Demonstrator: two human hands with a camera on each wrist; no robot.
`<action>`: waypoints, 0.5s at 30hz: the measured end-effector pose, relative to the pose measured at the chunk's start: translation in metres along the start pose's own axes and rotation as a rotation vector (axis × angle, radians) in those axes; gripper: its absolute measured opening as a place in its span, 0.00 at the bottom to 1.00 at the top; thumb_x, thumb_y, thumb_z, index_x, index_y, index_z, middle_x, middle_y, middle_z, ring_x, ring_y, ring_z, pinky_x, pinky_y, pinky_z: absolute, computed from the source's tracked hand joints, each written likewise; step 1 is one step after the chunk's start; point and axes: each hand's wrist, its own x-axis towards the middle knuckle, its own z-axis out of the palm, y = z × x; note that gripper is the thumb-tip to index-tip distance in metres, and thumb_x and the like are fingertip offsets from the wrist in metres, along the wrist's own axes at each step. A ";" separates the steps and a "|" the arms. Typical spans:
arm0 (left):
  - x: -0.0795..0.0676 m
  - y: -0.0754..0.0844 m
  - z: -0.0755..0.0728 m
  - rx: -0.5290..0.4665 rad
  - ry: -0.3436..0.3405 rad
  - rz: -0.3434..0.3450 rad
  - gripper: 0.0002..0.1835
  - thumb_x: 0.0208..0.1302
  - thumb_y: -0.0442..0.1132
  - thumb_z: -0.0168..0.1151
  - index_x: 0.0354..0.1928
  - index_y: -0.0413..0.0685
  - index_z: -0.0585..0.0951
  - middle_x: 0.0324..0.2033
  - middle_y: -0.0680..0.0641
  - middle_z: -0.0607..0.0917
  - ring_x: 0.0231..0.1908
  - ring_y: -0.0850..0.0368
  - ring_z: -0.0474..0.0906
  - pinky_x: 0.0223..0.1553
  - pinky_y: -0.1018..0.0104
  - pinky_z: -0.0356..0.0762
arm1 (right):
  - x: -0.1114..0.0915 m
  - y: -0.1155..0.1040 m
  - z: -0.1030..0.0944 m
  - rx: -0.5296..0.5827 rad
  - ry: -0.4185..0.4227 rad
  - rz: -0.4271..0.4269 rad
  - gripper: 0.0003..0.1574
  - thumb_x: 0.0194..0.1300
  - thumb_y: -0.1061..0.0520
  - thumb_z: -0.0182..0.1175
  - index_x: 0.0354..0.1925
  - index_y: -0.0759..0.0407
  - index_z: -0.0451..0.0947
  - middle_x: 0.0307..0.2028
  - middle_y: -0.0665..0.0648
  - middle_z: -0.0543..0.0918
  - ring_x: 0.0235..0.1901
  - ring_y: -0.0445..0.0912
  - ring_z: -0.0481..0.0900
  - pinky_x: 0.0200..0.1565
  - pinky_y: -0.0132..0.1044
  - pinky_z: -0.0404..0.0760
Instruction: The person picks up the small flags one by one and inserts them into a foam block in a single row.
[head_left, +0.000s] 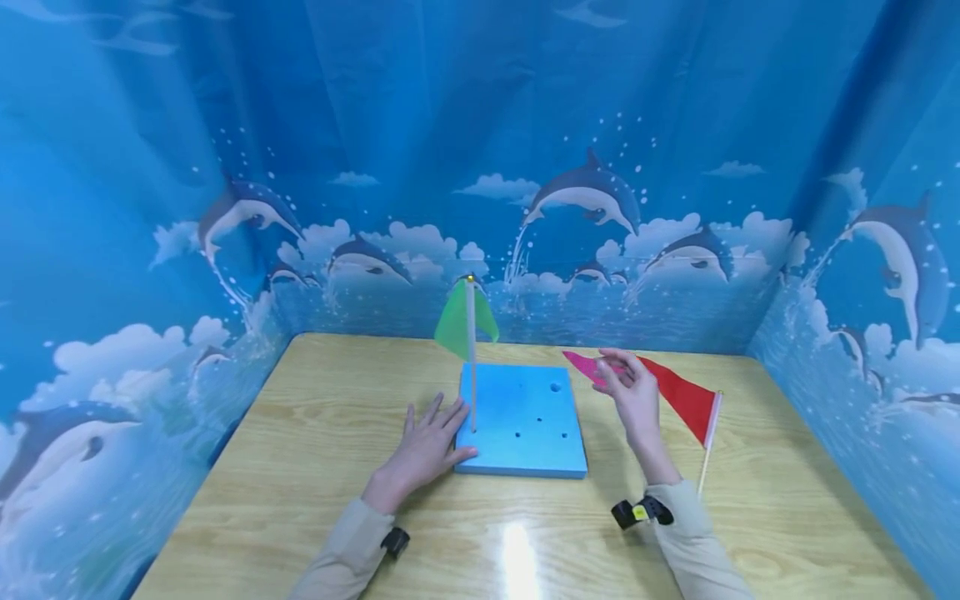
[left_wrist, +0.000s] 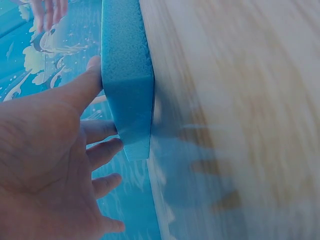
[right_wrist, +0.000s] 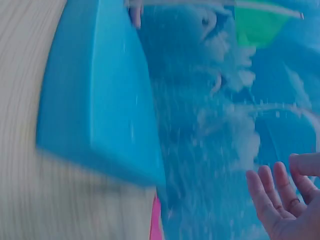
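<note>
A blue foam block with several holes in its top lies on the table. Upright in its left part stands a green flag on a pale stick. My left hand lies at the block's left edge; its thumb and fingertips touch the block, fingers spread in the left wrist view. Above the table, to the right of the block, my right hand has loosely bent fingers and nothing visible between them in the right wrist view. A pink flag shows just beyond it, partly hidden by the fingers.
To the right of my right hand a red flag lies on the wooden table, its stick running toward my right sleeve. A blue curtain printed with dolphins encloses the table's back and sides.
</note>
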 end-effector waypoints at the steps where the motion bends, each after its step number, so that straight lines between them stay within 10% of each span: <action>1: 0.000 0.000 0.000 0.001 0.001 -0.001 0.39 0.61 0.63 0.49 0.69 0.49 0.58 0.69 0.48 0.58 0.70 0.42 0.43 0.62 0.30 0.38 | 0.002 0.004 -0.007 -0.001 0.018 0.011 0.23 0.62 0.59 0.59 0.53 0.69 0.72 0.42 0.63 0.79 0.33 0.39 0.82 0.37 0.41 0.83; 15: 0.000 -0.002 0.002 -0.017 -0.018 -0.007 0.40 0.62 0.64 0.47 0.70 0.50 0.57 0.70 0.49 0.56 0.70 0.43 0.41 0.62 0.31 0.36 | 0.000 0.058 -0.089 -0.425 -0.080 0.248 0.28 0.65 0.56 0.55 0.59 0.70 0.65 0.49 0.72 0.75 0.31 0.41 0.83 0.36 0.37 0.83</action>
